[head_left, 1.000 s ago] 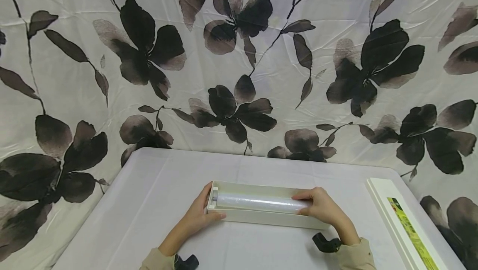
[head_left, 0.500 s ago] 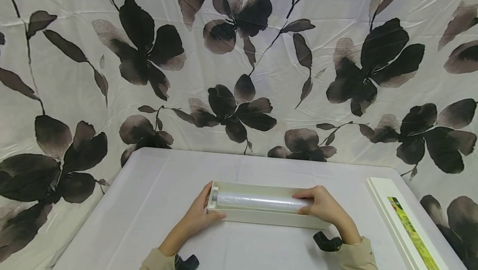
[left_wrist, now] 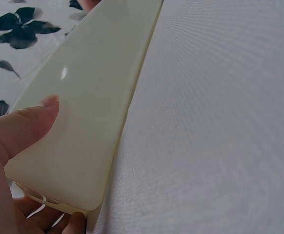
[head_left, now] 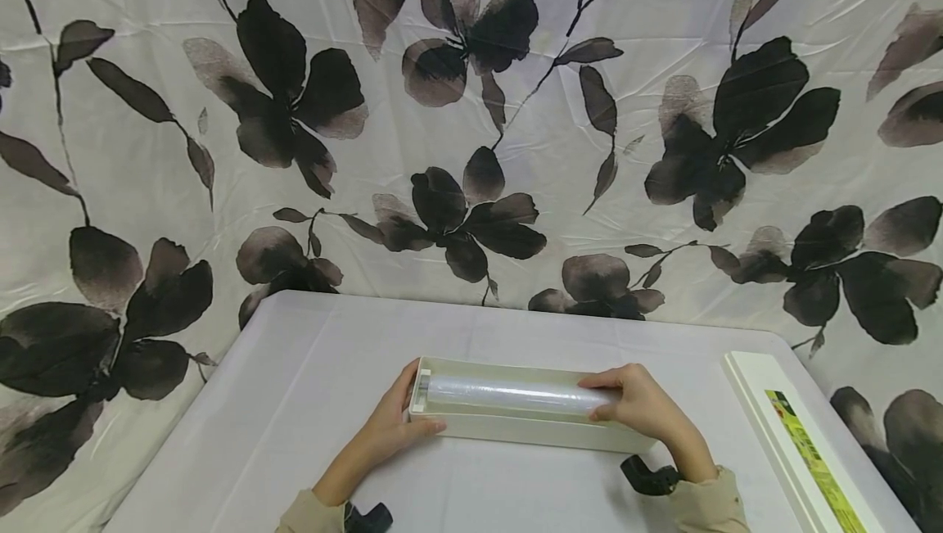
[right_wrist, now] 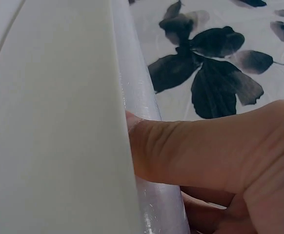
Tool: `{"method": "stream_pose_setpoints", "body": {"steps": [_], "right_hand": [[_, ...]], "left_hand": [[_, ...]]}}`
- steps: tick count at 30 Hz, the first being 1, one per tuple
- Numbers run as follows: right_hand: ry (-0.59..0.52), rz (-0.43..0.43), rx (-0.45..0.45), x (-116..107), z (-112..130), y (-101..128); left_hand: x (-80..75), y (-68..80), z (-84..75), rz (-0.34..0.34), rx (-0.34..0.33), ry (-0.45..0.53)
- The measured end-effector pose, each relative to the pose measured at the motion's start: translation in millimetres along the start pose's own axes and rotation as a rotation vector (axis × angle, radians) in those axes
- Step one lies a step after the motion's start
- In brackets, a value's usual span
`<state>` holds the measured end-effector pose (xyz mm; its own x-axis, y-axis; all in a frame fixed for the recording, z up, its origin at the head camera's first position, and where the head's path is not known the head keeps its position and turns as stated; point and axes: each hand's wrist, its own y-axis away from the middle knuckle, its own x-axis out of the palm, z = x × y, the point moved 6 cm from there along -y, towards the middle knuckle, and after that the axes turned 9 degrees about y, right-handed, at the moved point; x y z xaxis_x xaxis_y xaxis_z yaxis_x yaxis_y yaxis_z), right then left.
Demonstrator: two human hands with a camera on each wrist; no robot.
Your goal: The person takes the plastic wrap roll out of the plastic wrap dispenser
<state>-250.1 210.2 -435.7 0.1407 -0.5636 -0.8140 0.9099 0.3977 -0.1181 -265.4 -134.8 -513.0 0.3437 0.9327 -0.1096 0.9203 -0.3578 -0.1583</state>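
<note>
Right hand (head_left: 639, 404) grip curled round cling film roll (head_left: 508, 393), seating it lengthwise in cream dispenser tray (head_left: 516, 428). Left hand (head_left: 389, 422) grip clamped on tray's left end, thumb on near wall, steadying it on white surface (head_left: 309, 402). Lid (head_left: 799, 443) apart at right.

The right hand (head_left: 639, 404) covers the right end of the cling film roll (head_left: 508, 393), so that end's seat in the cream tray (head_left: 516, 428) can't be seen. The left hand (head_left: 390, 425) hides the tray's left end wall. Near the table's right edge, the flat white box (head_left: 791, 443) runs off the frame, its green label too small to read.
</note>
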Motion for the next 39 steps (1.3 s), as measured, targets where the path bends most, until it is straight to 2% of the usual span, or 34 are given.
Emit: {"method": "stream_pose_setpoints", "body": {"steps": [12, 25, 34, 39], "right_hand": [[0.011, -0.032, -0.021, -8, 6, 1], [0.012, -0.054, -0.009, -16, 16, 4], [0.042, -0.097, -0.005, -21, 21, 9], [0.067, -0.139, 0.030, -25, 22, 13]], "left_hand": [[-0.1, -0.4, -0.2, -0.001, 0.000, 0.026], [-0.3, -0.3, -1.2, -0.012, -0.002, -0.002], [0.3, -0.1, -0.5, -0.022, -0.018, -0.015], [0.5, -0.4, -1.2, -0.026, -0.008, -0.028]]}}
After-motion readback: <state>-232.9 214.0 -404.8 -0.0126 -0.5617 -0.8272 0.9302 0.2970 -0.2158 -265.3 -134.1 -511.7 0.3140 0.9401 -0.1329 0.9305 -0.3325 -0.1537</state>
